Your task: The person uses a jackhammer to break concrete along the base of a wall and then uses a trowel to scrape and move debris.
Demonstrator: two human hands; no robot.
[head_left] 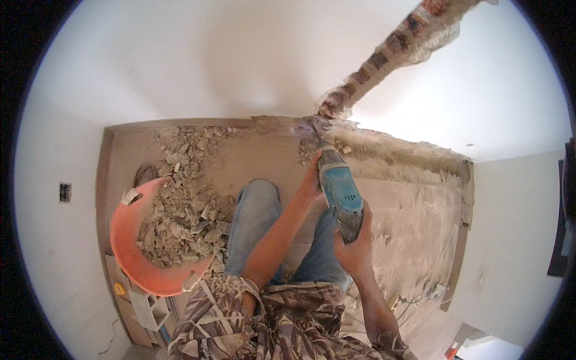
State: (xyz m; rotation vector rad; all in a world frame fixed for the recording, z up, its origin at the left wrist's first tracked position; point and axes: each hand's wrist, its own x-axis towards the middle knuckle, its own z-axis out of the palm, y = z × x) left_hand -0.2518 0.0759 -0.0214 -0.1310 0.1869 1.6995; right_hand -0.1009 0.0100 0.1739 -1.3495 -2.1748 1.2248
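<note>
A teal and dark grey hammer drill (342, 186) points away from me, its bit (316, 130) at the foot of the white wall. There the bit meets the broken plaster below a chased channel (378, 60) that exposes brick. My left hand (312, 180) is wrapped round the front of the drill's body. My right hand (355, 247) grips its rear handle; part of the fingers is hidden behind the tool. Dust covers the drill's nose, and the bit's very tip is hard to make out.
An orange rubber tub (121, 237) lies tipped at the left, with rubble (186, 207) heaped in and beyond it. My knees (258, 198) are close by the drill. A broken strip (408, 159) runs along the wall's foot. A cable (411, 300) lies on the lower right floor.
</note>
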